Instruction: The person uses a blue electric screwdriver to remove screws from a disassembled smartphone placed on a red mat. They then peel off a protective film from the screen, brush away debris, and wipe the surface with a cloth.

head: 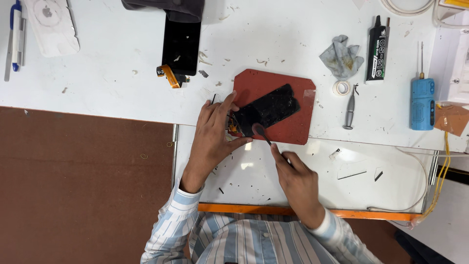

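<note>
A black phone body (pixel 268 110) lies at a slant on a red-brown mat (pixel 298 127) on the white bench. My left hand (pixel 212 134) rests beside the phone's near end, with finger and thumb pinching that end to hold it down. My right hand (pixel 295 178) grips a thin dark tool (pixel 261 133) like a pen. The tool's rounded tip touches the phone's lower end, close to small orange parts there.
A black screen panel (pixel 181 46) with an orange flex cable lies at the back. A grey rag (pixel 342 57), a black glue tube (pixel 377 49), a tape roll (pixel 342 88), a grey screwdriver (pixel 350 108) and a blue electric screwdriver (pixel 422 100) lie to the right. A brown table (pixel 83 186) is left.
</note>
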`<state>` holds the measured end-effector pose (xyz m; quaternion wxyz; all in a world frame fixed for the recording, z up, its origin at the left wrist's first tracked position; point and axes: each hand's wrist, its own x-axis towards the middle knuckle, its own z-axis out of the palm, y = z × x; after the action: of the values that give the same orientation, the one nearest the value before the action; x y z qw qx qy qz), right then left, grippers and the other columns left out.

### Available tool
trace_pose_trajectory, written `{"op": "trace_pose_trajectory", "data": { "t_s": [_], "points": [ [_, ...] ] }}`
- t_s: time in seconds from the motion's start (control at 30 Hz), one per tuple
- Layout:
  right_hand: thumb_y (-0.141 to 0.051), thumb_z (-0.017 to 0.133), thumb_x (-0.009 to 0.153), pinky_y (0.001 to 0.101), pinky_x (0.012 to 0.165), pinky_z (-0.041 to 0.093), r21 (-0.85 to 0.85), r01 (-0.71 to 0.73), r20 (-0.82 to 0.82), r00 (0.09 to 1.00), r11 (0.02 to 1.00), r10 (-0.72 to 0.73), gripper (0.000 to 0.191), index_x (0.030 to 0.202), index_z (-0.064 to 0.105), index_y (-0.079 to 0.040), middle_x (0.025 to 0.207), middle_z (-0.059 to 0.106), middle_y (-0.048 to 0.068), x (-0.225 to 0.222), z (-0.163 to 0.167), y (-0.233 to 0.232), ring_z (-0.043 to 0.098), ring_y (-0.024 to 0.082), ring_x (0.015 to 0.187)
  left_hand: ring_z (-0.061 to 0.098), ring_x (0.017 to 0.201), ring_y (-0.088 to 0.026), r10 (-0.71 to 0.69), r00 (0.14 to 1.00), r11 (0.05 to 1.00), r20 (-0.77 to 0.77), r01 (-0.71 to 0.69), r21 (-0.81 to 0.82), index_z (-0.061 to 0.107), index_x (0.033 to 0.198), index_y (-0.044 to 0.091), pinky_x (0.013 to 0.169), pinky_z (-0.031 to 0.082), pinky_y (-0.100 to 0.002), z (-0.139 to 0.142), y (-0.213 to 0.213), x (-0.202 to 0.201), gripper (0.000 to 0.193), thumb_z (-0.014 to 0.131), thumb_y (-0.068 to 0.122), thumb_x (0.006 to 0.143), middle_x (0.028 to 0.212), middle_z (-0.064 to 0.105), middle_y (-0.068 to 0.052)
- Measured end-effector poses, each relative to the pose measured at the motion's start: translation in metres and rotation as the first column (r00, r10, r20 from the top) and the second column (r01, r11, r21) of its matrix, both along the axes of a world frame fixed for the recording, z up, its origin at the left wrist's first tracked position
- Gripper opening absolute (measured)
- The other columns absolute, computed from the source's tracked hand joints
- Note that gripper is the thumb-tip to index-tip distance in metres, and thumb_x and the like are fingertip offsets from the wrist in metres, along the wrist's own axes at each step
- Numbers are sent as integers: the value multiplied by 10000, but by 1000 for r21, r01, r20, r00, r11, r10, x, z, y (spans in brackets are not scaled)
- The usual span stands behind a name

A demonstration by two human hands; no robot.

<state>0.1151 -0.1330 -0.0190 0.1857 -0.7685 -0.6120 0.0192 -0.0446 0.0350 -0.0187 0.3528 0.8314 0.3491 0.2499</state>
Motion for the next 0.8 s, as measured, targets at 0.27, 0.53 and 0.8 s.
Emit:
{"op": "trace_pose_trajectory", "data": {
  "t_s": [0.27,0.53,0.8],
  "points": [
    [19,726,842,312,511,518,70,-10,83,997,998,4,475,1306,723,-80,887,663,40,3,-5,16,614,171,593,556,1244,-284,4,1000,1000,-8,-4,16,370,1542,65,1221,304,-548,-2,-1,1,1120,961,297,619,1233,655,-57],
    [4,693,939,307,475,500,73,111,11,994,991,-112,347,1276,756,-55,848,689,62,8,14,14,616,158,575,567,1245,-269,-1,1000,1000,-11,2,22,399,1522,61,1228,307,-560,-4,-1,1,1091,971,294,623,1248,653,-52],
    [-24,714,971,315,431,458,44,150,56,987,988,-153,296,1257,752,-89,774,653,52,16,17,21,575,158,528,564,1237,-288,-4,1000,1000,-20,5,24,383,1526,45,1219,309,-558,-3,-1,0,1095,967,273,629,1258,653,-68]
  ]
}}
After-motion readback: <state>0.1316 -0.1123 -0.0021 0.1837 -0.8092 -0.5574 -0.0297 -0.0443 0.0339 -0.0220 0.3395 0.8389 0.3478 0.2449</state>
